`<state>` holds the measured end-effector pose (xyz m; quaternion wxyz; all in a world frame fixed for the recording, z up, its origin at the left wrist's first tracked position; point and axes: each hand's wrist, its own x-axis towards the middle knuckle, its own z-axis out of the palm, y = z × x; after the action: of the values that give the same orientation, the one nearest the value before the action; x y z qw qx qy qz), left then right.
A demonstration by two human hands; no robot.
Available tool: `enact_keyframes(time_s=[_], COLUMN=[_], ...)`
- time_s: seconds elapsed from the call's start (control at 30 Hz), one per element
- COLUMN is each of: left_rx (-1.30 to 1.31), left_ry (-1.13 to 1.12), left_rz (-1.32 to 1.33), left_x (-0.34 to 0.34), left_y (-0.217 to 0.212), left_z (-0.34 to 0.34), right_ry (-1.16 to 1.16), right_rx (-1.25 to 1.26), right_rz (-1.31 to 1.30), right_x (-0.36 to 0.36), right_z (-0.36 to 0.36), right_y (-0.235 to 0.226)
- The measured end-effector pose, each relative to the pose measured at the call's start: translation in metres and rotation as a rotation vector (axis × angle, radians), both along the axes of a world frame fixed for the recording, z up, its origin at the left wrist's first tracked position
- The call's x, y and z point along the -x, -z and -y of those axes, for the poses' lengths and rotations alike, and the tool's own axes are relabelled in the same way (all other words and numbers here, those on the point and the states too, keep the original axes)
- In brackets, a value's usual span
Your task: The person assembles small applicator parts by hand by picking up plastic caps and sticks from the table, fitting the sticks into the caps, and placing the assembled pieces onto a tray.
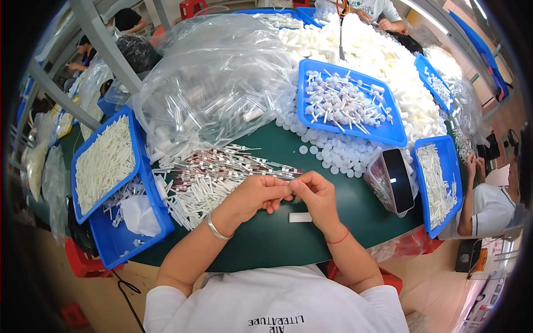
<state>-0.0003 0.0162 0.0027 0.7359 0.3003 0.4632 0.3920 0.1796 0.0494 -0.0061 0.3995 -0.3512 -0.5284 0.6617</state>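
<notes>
My left hand [260, 192] and my right hand [315, 195] meet fingertip to fingertip over the green table [244, 251]. Both pinch at the same spot, and whatever lies between the fingers is hidden or too small to name. Just below the right hand's fingers lies a short white cylinder [300, 217]. Beyond the hands spreads a heap of thin sticks with white and dark red parts [239, 164]. Left of my left wrist is a pile of short white tubes [194, 202].
A large clear plastic bag [205, 83] bulges at the back left. Stacked blue trays [161, 213] stand left; another blue tray [398, 133] sits on white discs [338, 152]. A phone [397, 180] leans on a clear tub at right. Other people sit around the table.
</notes>
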Motion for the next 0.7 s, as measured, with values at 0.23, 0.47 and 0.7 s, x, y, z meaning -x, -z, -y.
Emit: enact_keyframes(time_s=[0.23, 0.47, 0.7], left_rx=[-0.070, -0.802, -0.957], left_ry=[0.092, -0.107, -0.074], left_rz=[0.034, -1.029, -1.188], left_x=[-0.011, -0.044, -0.032], left_y=[-0.016, 0.029, 0.045], left_z=[-0.044, -0.096, -0.097], right_ry=[0.086, 0.292, 0.277], right_rx=[0.037, 0.038, -0.018], right_rz=[-0.207, -0.139, 0.017], right_x=[-0.015, -0.031, -0.032], right_z=[-0.019, -0.039, -0.042], right_y=[-0.005, -0.007, -0.001])
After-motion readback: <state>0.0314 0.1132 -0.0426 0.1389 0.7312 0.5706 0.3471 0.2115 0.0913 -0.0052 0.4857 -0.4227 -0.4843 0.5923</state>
